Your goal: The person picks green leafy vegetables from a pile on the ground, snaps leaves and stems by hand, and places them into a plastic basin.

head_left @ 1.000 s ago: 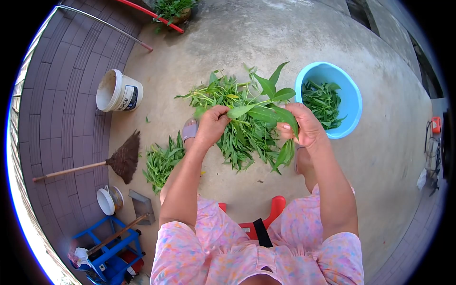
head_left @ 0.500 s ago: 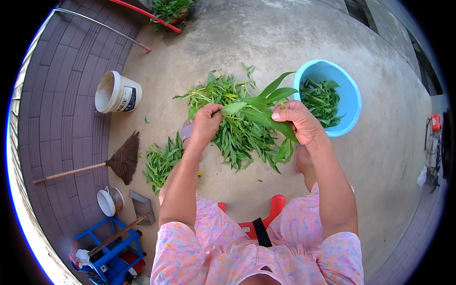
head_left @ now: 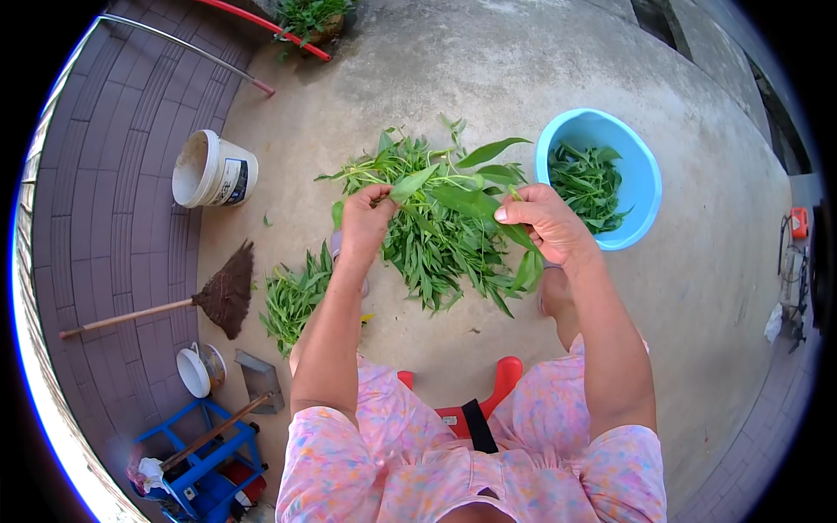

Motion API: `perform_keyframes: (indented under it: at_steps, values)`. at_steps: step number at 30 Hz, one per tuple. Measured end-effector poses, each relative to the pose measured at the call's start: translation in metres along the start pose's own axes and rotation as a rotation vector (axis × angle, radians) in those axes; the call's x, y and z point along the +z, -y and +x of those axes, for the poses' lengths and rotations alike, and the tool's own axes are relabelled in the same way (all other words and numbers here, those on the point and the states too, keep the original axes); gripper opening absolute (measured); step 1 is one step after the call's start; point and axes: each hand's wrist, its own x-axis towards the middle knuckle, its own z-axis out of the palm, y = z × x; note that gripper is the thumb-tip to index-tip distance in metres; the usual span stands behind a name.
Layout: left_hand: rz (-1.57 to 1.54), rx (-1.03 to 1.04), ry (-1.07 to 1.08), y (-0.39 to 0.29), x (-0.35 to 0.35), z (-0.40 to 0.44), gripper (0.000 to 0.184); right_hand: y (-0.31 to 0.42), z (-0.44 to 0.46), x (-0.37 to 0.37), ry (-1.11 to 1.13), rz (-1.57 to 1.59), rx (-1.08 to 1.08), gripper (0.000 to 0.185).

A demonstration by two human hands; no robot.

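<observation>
My left hand pinches a green leaf at the left end of a leafy stem. At the stem's other end my right hand is closed on it, thumb pressed against the fingers, with leaves hanging below. Under both hands a large pile of leafy greens lies on the concrete floor. A smaller heap of greens is beside my left leg. Just right of my right hand stands a light blue basin with loose greens inside.
A white bucket lies by the tiled wall at left, above a brown broom. Lower left are a small white pail, a dustpan and a blue frame. A potted plant stands at the top.
My left hand has shifted slightly left and up. My right hand's fingers have closed around the stem, and the raised leaves have come down lower.
</observation>
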Motion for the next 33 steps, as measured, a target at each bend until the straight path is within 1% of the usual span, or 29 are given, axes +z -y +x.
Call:
perform_keyframes:
  at_steps: [2,4,5,7,8,10,11,12,14,15,16,18,19,21,22,25,26,28,29,31,33]
  values:
    - [-0.007,0.0,-0.03,0.001,-0.003,0.001,0.013,0.0,0.0,-0.004,0.003,-0.03,0.034,0.007]
    - [0.039,-0.023,-0.054,0.0,-0.006,0.002,0.014,-0.004,0.004,-0.006,-0.088,0.069,-0.148,0.005]
    - [0.038,-0.023,-0.057,0.0,-0.006,0.002,0.014,-0.006,0.007,-0.005,-0.085,0.067,-0.148,0.005]
    - [0.048,-0.022,-0.061,0.0,-0.004,0.001,0.015,-0.007,0.01,0.0,-0.349,0.178,-0.56,0.007]
    - [0.047,-0.021,-0.062,0.001,-0.005,0.001,0.015,-0.003,0.009,-0.002,-0.349,0.177,-0.56,0.007]
    - [0.013,-0.087,0.003,0.001,-0.006,0.001,0.016,0.008,0.003,-0.011,-0.477,0.263,-0.603,0.009]
    - [0.012,-0.085,0.001,0.001,-0.006,0.001,0.016,0.009,0.003,-0.017,-0.448,0.232,-0.549,0.014]
    - [-0.013,-0.09,0.042,-0.001,-0.004,0.0,0.016,0.01,0.002,-0.016,-0.446,0.233,-0.552,0.014]
    - [-0.037,-0.097,0.085,-0.005,-0.003,-0.002,0.017,0.009,-0.003,-0.013,-0.382,-0.142,-0.139,0.021]
    - [-0.034,-0.116,0.129,-0.008,-0.003,-0.004,0.018,-0.001,0.003,-0.012,-0.365,-0.321,-0.111,0.023]
    - [-0.032,-0.137,0.173,-0.011,-0.004,-0.005,0.021,-0.008,0.007,-0.011,-0.363,-0.319,-0.109,0.023]
    - [-0.056,-0.128,0.189,-0.015,-0.003,-0.008,0.021,-0.02,0.012,-0.011,-0.259,-0.951,-0.035,0.022]
    - [-0.081,-0.117,0.207,-0.016,-0.003,-0.009,0.021,-0.027,0.014,-0.011,-0.258,-0.952,-0.035,0.022]
    - [-0.091,-0.114,0.232,-0.016,-0.004,-0.009,0.022,-0.041,0.018,-0.01,-0.165,-1.125,-0.152,0.021]
    - [-0.1,-0.11,0.257,-0.016,-0.005,-0.009,0.024,-0.049,0.022,-0.011,-0.165,-1.125,-0.153,0.021]
    - [-0.14,-0.079,0.252,-0.017,-0.002,-0.011,0.026,-0.069,0.034,-0.013,-0.182,-1.263,-0.156,0.021]
    - [-0.141,-0.08,0.251,-0.017,-0.002,-0.011,0.026,-0.074,0.038,-0.016,-0.195,-1.156,-0.114,0.022]
    - [-0.164,-0.106,0.294,-0.017,-0.003,-0.012,0.027,-0.07,0.033,-0.007,-0.205,-1.051,-0.073,0.023]
    - [-0.165,-0.106,0.29,-0.018,-0.004,-0.012,0.027,-0.068,0.026,-0.001,-0.277,-0.979,-0.169,0.023]
    - [-0.201,-0.083,0.384,-0.022,-0.006,-0.015,0.025,-0.063,0.024,0.002,-0.347,-0.905,-0.263,0.023]
    - [-0.154,-0.076,0.402,-0.023,-0.006,-0.017,0.024,-0.056,0.034,-0.006,-0.134,-0.767,-0.215,0.021]
